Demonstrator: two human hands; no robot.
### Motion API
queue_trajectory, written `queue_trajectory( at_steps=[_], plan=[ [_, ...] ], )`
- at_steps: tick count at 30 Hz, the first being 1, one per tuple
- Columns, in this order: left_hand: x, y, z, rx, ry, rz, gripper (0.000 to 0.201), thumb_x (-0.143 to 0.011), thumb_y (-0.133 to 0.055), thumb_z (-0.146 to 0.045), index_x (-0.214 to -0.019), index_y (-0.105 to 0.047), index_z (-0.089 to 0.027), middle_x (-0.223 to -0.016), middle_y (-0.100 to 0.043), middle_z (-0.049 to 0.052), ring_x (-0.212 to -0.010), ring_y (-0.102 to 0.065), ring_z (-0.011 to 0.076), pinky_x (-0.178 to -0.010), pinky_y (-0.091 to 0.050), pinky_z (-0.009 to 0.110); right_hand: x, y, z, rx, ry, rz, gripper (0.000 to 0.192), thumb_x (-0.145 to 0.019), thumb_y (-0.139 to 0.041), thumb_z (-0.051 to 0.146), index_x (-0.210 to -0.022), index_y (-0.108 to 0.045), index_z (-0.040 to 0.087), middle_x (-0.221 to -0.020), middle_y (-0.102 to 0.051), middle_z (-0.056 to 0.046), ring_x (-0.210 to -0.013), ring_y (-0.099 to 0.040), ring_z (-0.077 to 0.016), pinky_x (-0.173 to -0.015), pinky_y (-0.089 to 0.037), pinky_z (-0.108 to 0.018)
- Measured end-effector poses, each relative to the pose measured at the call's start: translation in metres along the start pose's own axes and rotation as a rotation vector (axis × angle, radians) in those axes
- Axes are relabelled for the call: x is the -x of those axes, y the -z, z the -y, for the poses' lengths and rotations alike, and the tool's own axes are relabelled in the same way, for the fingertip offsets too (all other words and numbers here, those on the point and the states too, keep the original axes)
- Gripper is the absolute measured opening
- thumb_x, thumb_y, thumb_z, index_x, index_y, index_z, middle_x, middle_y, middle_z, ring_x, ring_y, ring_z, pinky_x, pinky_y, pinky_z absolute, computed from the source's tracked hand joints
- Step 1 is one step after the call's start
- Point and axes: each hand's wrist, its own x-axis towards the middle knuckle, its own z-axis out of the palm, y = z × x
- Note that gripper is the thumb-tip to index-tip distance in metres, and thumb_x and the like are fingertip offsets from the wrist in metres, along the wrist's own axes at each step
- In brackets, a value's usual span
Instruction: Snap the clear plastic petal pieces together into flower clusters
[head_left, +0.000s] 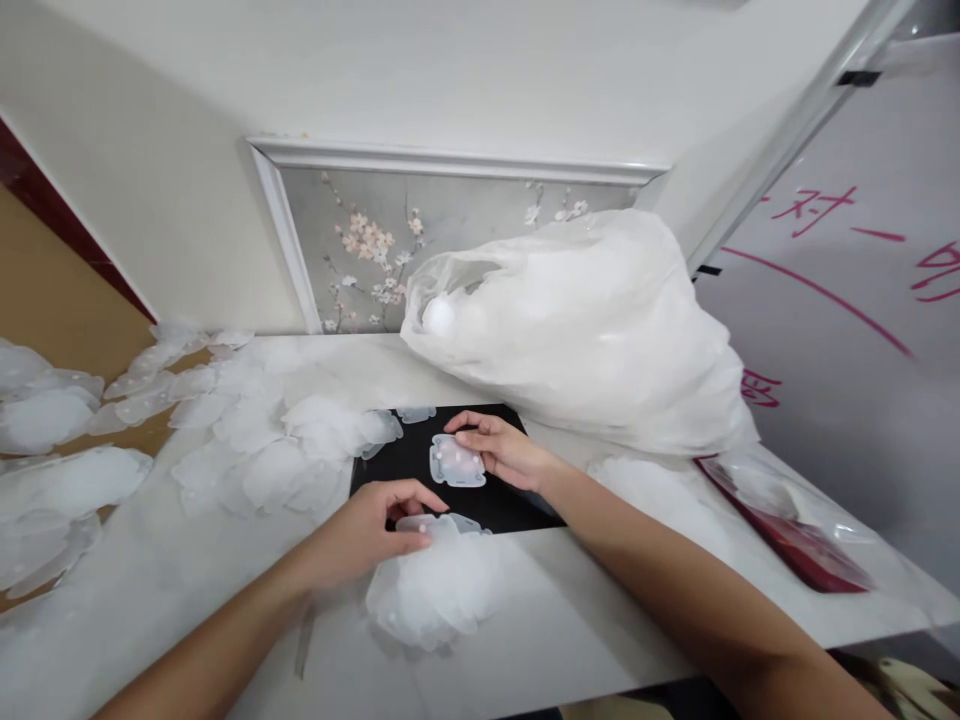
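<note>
My right hand pinches the right edge of a translucent, frosted plastic piece with small raised dots and a wavy outline. This piece is above a black mat. Nearer to me, a fanned pile of similar frosted pieces overlaps the mat's front edge. My left hand is at the top of this pile, its thumb and curled fingers around the edge of a dotted piece. Some of its fingers are hidden underneath. Another translucent piece lies at the mat's far edge.
Many loose frosted pieces spread over the white table's left side and onto brown cardboard. A big white plastic bag bulges behind the mat. On the right lie a red packet and more pieces.
</note>
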Motion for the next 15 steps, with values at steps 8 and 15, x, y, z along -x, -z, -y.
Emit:
queue_trajectory(
  at_steps=[8,15],
  plan=[
    [-0.027,0.042,0.029,-0.755,-0.33,-0.598,0.016,-0.089,-0.052,-0.022,-0.086,-0.068,-0.021,-0.105,-0.065,0.008,-0.104,-0.056,0.0263,-0.093,-0.047,0.045,0.016,-0.018,0.017,0.696,-0.001,0.433,0.022,-0.077,-0.077,0.035,-0.084,-0.068,0.017,-0.084,-0.07,-0.002,-0.077,-0.065,-0.0141,-0.072,-0.051,-0.027],
    [-0.034,0.053,0.048,-0.905,-0.43,-0.448,0.019,-0.087,-0.044,-0.01,-0.082,-0.059,-0.021,-0.125,-0.062,0.012,-0.124,-0.052,0.0278,-0.102,-0.046,0.049,-0.039,-0.013,0.008,1.512,0.394,-0.176,0.03,-0.087,-0.063,0.018,-0.116,-0.061,0.016,-0.128,-0.058,-0.014,-0.09,-0.065,-0.0206,-0.082,-0.051,-0.036]
  ],
)
